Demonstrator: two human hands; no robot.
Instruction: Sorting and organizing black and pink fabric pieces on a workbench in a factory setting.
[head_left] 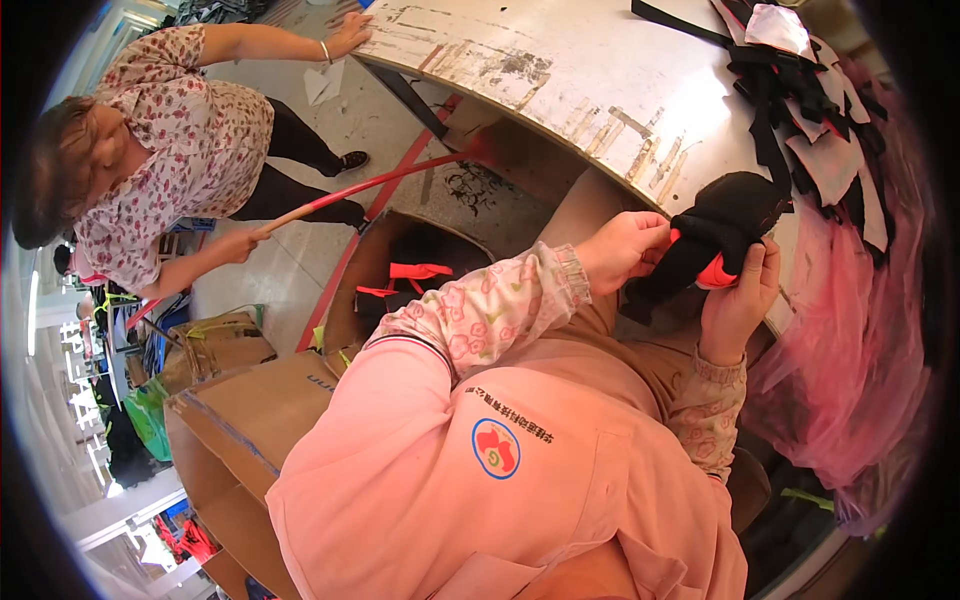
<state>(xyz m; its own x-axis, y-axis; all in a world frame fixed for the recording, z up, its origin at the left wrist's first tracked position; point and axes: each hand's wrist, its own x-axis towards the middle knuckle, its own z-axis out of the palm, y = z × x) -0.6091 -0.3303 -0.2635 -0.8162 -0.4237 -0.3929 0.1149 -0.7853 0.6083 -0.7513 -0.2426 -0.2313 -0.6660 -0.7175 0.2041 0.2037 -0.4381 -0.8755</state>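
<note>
- The left hand (622,250) has its fingers closed around the near end of a black cloth piece (715,235), pinching it from the left side.
- The right hand (740,300) grips the same black cloth piece from below, fingers curled up around it, thumb side toward the person's body.
- The black cloth piece has bright red trim (712,272) showing between the two hands. It is held in the air just off the near edge of the bench (560,60), above the person's lap.
- The bench is a pale, scuffed board with worn patches and marks along its curved near edge.
- A heap of black and white cloth scraps (810,110) lies on the far right part of the bench, well apart from the hands.
- A pink plastic bag (850,370) hangs off the right side, beside the right forearm.
- An open cardboard box (400,270) stands on the floor to the left of the person's knees, with black and red pieces inside.
- More flattened cardboard (250,410) lies at lower left.
- Another person in a flowered blouse (170,130) stands at upper left, one hand resting on the far corner of the bench, the other gripping a long red stick (370,188) that slants toward the box.
</note>
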